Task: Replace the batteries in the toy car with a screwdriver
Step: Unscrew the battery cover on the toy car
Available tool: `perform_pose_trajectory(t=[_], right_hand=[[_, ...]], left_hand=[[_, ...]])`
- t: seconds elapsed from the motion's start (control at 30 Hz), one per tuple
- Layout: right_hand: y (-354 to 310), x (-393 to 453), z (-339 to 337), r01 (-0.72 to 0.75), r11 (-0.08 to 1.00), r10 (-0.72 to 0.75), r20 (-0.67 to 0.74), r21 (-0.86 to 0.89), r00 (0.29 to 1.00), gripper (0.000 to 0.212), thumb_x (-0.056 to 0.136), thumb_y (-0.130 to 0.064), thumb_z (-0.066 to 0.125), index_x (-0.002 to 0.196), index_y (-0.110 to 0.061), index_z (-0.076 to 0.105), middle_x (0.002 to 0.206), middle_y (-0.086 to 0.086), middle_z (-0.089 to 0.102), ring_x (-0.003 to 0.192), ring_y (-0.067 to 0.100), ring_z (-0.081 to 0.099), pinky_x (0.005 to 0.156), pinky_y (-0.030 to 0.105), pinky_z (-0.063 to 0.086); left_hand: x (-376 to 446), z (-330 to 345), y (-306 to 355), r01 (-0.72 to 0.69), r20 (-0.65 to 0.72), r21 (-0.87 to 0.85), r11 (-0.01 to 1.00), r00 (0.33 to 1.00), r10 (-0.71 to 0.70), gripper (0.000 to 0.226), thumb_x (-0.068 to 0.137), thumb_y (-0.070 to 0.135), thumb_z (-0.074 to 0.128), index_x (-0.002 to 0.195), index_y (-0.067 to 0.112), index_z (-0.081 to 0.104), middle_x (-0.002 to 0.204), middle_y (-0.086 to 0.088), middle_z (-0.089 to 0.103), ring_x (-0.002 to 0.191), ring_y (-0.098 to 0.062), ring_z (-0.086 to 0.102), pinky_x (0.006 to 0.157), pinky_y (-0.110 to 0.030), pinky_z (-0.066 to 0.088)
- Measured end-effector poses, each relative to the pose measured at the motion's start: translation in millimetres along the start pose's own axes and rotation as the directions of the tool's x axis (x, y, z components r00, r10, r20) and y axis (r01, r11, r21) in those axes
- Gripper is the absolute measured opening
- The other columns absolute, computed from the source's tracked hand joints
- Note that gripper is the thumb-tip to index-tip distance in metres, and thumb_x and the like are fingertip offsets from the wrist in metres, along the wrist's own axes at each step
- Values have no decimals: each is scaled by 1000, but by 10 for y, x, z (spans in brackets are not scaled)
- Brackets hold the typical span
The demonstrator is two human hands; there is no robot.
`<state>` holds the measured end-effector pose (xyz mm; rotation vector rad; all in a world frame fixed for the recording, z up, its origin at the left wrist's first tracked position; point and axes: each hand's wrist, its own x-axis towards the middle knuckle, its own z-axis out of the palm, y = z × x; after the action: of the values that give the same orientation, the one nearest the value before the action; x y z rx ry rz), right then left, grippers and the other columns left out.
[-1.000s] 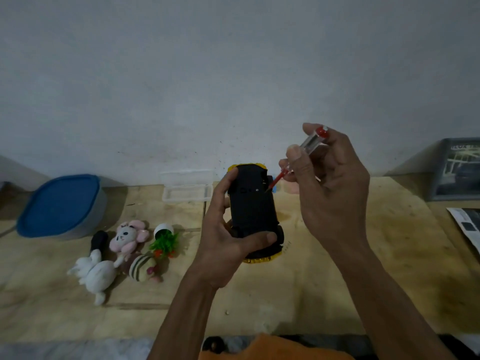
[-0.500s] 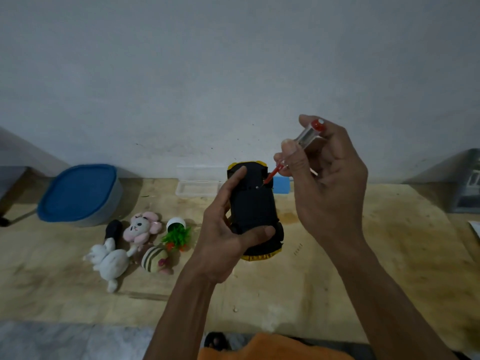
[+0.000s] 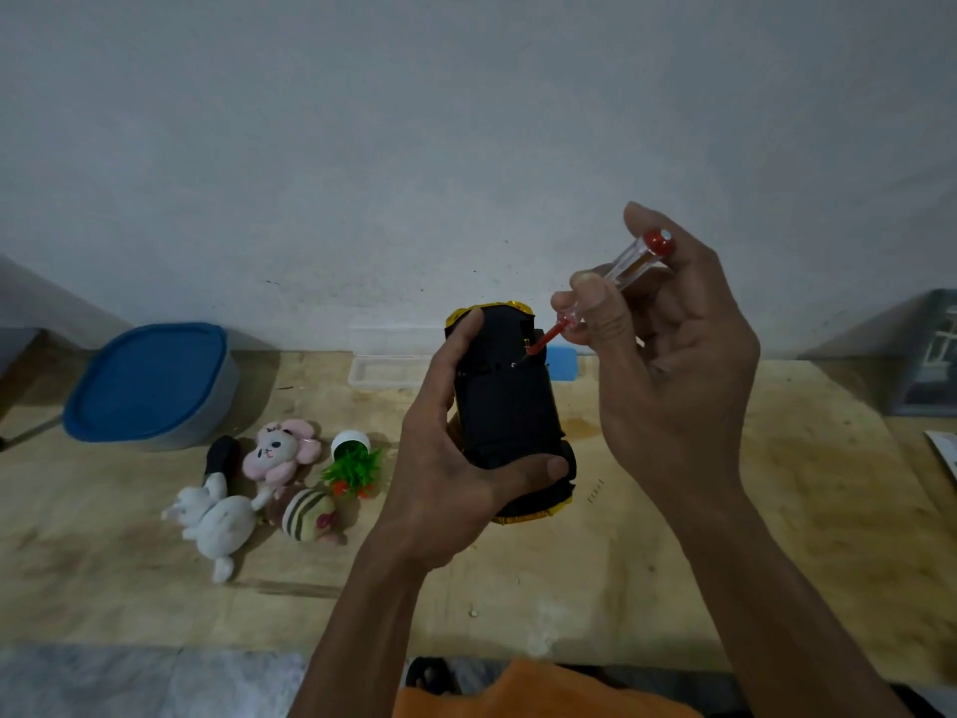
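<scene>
I am seeing a black toy car [image 3: 510, 406] with yellow trim, a clear screwdriver [image 3: 611, 287] showing a red cap, a blue container lid [image 3: 145, 380], a pink plush [image 3: 279, 450] and a striped plush [image 3: 308, 513].

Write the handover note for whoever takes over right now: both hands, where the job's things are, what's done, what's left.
Left hand: grip closed around the toy car, held underside up above the table.
Right hand: grip on the screwdriver, tip at a screw on the car's black underside.
Done: tool is on the screw.
Left: the cover looks still on; finish unscrewing, swap batteries, refit. No batteries visible.
</scene>
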<state>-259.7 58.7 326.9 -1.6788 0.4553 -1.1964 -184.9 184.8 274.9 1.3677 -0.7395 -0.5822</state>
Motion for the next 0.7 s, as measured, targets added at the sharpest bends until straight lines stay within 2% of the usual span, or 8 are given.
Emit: perform_pose_trajectory(t=[0.37, 0.5, 0.6, 0.7], right_hand=[[20, -9, 1, 11, 999, -11, 0, -46, 1000, 38, 99, -16, 61, 135, -9, 52, 96, 3, 69, 90, 19, 74, 79, 40, 61], [33, 4, -15, 29, 999, -26, 69, -41, 997, 41, 99, -17, 60, 138, -11, 50, 96, -5, 69, 93, 20, 73, 80, 35, 61], [38, 36, -29, 75, 995, -66, 137, -60, 988, 47, 100, -13, 58, 144, -9, 42, 99, -3, 70, 96, 17, 72, 84, 30, 59], [23, 81, -33, 80, 996, -73, 180, -31, 981, 48, 100, -8, 57, 141, -15, 35, 103, 1, 72, 98, 18, 72, 85, 34, 59]], left_hand=[[7, -32, -5, 28, 43, -16, 999, 999, -28, 112, 64, -11, 88, 150, 38, 37, 141, 15, 51, 115, -24, 66, 82, -43, 62], [31, -49, -14, 46, 58, -4, 999, 997, -46, 111, 64, -8, 90, 148, 42, 38, 145, 12, 49, 119, -28, 63, 85, -48, 61], [46, -56, -15, 56, 74, -6, 998, 996, -55, 110, 63, -8, 90, 148, 40, 39, 146, 9, 48, 119, -26, 63, 86, -48, 61], [65, -45, -12, 61, 84, -8, 998, 995, -60, 110, 62, -7, 90, 149, 38, 40, 146, 8, 48, 120, -22, 63, 87, -46, 61]])
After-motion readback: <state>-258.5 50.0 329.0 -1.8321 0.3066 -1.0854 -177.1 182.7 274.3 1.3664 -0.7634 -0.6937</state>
